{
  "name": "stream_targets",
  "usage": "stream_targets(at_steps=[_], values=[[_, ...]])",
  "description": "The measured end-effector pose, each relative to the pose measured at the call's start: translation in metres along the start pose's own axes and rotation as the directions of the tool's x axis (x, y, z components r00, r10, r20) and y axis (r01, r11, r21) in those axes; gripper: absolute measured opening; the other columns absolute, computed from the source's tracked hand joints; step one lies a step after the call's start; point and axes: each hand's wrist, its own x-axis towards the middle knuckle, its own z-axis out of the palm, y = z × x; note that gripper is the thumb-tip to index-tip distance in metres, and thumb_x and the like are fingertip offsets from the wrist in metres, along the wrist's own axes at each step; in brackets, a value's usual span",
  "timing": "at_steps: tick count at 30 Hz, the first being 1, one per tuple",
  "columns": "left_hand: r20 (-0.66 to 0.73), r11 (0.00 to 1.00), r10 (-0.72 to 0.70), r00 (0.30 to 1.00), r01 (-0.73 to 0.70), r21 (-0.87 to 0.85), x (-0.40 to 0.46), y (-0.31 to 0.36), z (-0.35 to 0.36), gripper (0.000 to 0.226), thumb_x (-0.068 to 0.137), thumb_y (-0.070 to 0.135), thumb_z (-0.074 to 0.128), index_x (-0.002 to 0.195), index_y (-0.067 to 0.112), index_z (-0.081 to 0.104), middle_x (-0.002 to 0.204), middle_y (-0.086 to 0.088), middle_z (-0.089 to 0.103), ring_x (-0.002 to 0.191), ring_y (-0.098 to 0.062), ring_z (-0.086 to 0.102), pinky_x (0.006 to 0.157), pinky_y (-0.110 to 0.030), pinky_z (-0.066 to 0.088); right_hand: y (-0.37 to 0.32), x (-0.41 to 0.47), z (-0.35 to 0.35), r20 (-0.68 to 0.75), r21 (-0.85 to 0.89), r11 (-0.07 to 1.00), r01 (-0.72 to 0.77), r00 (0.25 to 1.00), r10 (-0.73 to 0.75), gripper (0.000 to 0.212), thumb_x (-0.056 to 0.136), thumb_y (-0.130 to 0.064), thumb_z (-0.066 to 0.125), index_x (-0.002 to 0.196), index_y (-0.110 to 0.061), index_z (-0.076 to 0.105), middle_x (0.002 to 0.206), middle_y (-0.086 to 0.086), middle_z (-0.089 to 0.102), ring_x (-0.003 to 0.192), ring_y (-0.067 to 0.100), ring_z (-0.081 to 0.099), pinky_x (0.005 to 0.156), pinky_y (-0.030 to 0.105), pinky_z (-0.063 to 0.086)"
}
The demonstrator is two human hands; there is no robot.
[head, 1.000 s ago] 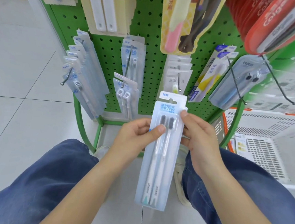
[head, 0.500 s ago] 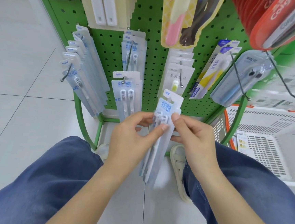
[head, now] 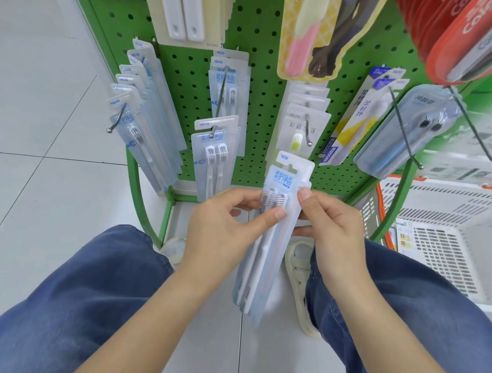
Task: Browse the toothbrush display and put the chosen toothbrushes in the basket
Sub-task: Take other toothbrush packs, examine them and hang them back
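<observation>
A clear twin toothbrush pack point(head: 265, 256) with a white and blue header card hangs tilted between my knees, its face turned partly sideways. My left hand point(head: 223, 229) grips its left edge, thumb across the bristle heads. My right hand point(head: 330, 232) pinches the upper right edge. The green pegboard display point(head: 257, 77) rises straight ahead with more packs on hooks. A white basket point(head: 448, 242) with an orange rim sits on the floor at the right, and a small carded item lies inside it.
Metal hooks point(head: 116, 121) stick out toward me from the pegboard, several carrying toothbrush packs point(head: 211, 159). Red packs point(head: 472, 36) hang at the upper right. The green stand's leg point(head: 139, 200) curves to the tiled floor. My shoe point(head: 301, 283) is under the held pack.
The pack has dropped lower and turned from facing me flat to angled edge-on. Both hands moved down with it and kept their hold.
</observation>
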Motion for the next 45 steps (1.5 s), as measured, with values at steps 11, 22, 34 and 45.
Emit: stream_targets(at_steps=[11,22,34,45], values=[[0.255,0.989,-0.09,0.963,0.056,0.138,0.016,-0.009,-0.017,0.016,0.095,0.028,0.061,0.11,0.027,0.067,0.102,0.015,0.07,0.095,0.001,0.064,0.085,-0.019,0.049,0.006,0.008,-0.005,-0.06,0.301,0.894,-0.333,0.929,0.366,0.019,0.101,-0.013,0.046,0.09,-0.017,0.061,0.075,-0.006,0.07,0.064,0.009,0.068,0.062,0.021,0.058],[0.231,0.927,-0.033,0.972,-0.057,0.37,0.011,-0.01,-0.016,0.025,0.089,0.044,0.053,0.097,0.028,0.071,0.076,-0.003,0.067,0.078,-0.023,0.06,0.074,-0.038,0.049,0.01,0.004,-0.001,0.006,0.227,0.879,-0.418,0.904,0.428,0.046,0.08,-0.045,0.063,0.116,-0.016,0.064,0.109,0.001,0.072,0.103,0.013,0.068,0.09,0.033,0.055],[0.152,0.873,0.092,0.984,-0.153,0.464,0.009,-0.009,-0.015,0.02,0.097,0.032,0.054,0.104,0.026,0.071,0.073,-0.006,0.066,0.075,-0.028,0.055,0.067,-0.036,0.041,0.013,0.001,0.004,0.114,0.187,0.916,-0.355,0.934,0.339,0.037,0.083,-0.037,0.061,0.116,-0.021,0.064,0.108,-0.005,0.073,0.108,0.008,0.066,0.096,0.029,0.047],[0.369,0.823,-0.086,0.926,-0.143,0.55,0.019,-0.008,-0.044,0.021,0.087,0.049,0.064,0.104,0.037,0.066,0.08,0.01,0.065,0.077,-0.012,0.058,0.069,-0.029,0.046,0.005,0.012,-0.015,-0.121,0.345,0.863,-0.369,0.894,0.43,0.025,0.09,-0.039,0.058,0.105,-0.021,0.064,0.106,0.003,0.071,0.102,0.018,0.068,0.091,0.029,0.052]])
